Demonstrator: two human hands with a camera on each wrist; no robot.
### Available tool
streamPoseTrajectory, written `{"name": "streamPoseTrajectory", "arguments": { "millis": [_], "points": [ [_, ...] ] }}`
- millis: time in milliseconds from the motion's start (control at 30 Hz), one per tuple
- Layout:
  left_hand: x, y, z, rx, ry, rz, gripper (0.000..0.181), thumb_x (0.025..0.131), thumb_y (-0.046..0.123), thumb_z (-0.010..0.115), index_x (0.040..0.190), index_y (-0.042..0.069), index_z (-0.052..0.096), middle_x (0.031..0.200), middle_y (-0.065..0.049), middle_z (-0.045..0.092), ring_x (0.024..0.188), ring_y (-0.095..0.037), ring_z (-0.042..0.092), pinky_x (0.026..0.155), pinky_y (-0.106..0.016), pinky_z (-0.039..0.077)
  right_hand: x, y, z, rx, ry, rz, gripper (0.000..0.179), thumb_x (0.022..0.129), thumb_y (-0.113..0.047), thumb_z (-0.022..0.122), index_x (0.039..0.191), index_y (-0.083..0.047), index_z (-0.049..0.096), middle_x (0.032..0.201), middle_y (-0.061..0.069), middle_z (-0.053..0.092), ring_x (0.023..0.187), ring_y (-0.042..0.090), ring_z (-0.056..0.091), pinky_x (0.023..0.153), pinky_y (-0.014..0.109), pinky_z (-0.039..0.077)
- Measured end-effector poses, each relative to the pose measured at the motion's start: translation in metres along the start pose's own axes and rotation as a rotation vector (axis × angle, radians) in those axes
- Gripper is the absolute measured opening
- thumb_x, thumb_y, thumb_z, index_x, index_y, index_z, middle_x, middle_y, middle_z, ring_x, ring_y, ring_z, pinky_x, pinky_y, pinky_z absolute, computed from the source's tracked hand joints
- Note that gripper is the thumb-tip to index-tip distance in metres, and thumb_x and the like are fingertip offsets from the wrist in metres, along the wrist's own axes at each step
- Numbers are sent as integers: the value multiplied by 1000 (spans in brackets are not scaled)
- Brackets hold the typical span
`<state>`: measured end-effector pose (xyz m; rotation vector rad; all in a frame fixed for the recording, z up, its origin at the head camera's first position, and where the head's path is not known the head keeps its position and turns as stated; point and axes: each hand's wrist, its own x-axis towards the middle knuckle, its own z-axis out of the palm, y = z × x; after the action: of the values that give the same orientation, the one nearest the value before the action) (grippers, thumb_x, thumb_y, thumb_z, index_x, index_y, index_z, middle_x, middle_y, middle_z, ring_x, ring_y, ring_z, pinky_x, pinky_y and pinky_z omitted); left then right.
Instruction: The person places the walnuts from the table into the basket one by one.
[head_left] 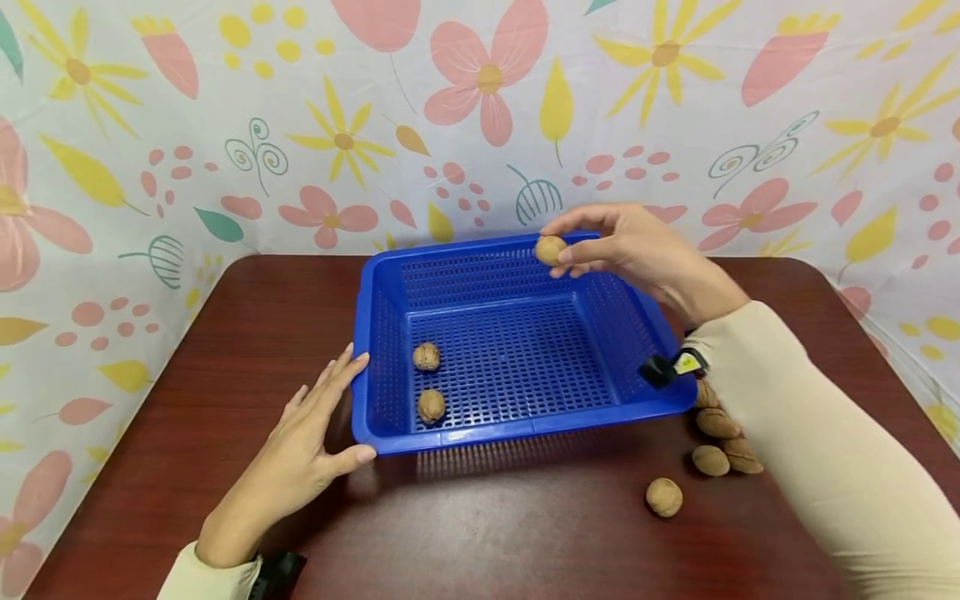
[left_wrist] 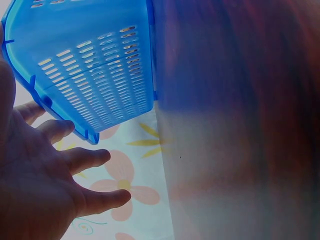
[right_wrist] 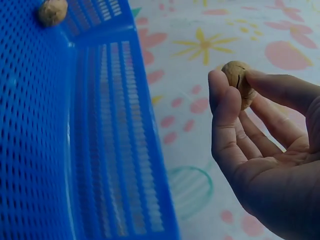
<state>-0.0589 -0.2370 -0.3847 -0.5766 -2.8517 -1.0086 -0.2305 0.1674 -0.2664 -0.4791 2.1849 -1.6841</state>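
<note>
A blue perforated plastic basket [head_left: 525, 427] stands on the table. Inside it, along the left side, lie two walnuts [head_left: 426, 357], one behind the other. My right hand [head_left: 630, 250] pinches another walnut [head_left: 551, 249] between thumb and fingertips, held up over the basket's far right part. In the right wrist view a dark crack shows on this walnut [right_wrist: 236, 75]. At the basket's left side, my left hand [head_left: 300, 450] rests spread against the rim, its thumb at the near left corner. The left wrist view shows those fingers [left_wrist: 87, 159] mostly straight, some touching the rim.
Several loose walnuts [head_left: 717, 423] lie on the dark red-brown table [head_left: 480, 525] right of the basket, partly hidden by the right sleeve [head_left: 810, 433]. One walnut [head_left: 664, 497] sits apart, nearer the front. A flower-patterned cloth [head_left: 465, 125] hangs behind the table.
</note>
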Motion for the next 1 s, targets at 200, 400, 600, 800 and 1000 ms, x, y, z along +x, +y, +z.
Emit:
{"name": "streamPoseTrajectory", "arguments": {
  "millis": [200, 400, 600, 800, 1000],
  "points": [
    [-1, 1, 1, 1, 1, -6, 96, 90, 66, 72, 167, 34, 25, 177, -5, 20, 156, -54, 25, 109, -86, 20, 32, 8, 28, 92, -38, 12, 33, 98, -1, 69, 131, -1, 68, 121, 7, 72, 96, 22, 77, 85, 33, 61],
    [-1, 2, 0, -2, 3, 11, 95, 90, 69, 68, 167, 33, 26, 176, -6, 20, 155, -56, 26, 108, -86, 20, 59, 16, 66, 115, -132, 58, 36, 99, 3, 66, 135, 5, 63, 128, 16, 68, 97, 24, 77, 86, 33, 62],
    [-2, 4, -1, 11, -8, 5, 101, 86, 63, 76, 167, 32, 25, 176, -8, 20, 155, -55, 26, 110, -85, 20, 76, 25, 94, 85, -184, 100, 37, 99, 2, 66, 136, 4, 64, 125, 16, 70, 97, 26, 77, 96, 43, 61],
    [-2, 9, -2, 47, -10, -5, 108, 80, 47, 86, 167, 30, 26, 175, -12, 22, 155, -54, 27, 110, -84, 22, 88, 35, 110, 69, -220, 125, 38, 98, 3, 65, 136, 5, 63, 122, 16, 71, 95, 26, 77, 105, 55, 54],
    [-2, 12, -2, 97, 7, 10, 100, 82, 60, 70, 167, 28, 28, 175, -12, 24, 155, -51, 29, 111, -83, 24, 96, 42, 120, 26, -249, 148, 38, 99, 3, 63, 137, 4, 63, 125, 16, 70, 93, 26, 76, 103, 53, 56]
  ]
}}
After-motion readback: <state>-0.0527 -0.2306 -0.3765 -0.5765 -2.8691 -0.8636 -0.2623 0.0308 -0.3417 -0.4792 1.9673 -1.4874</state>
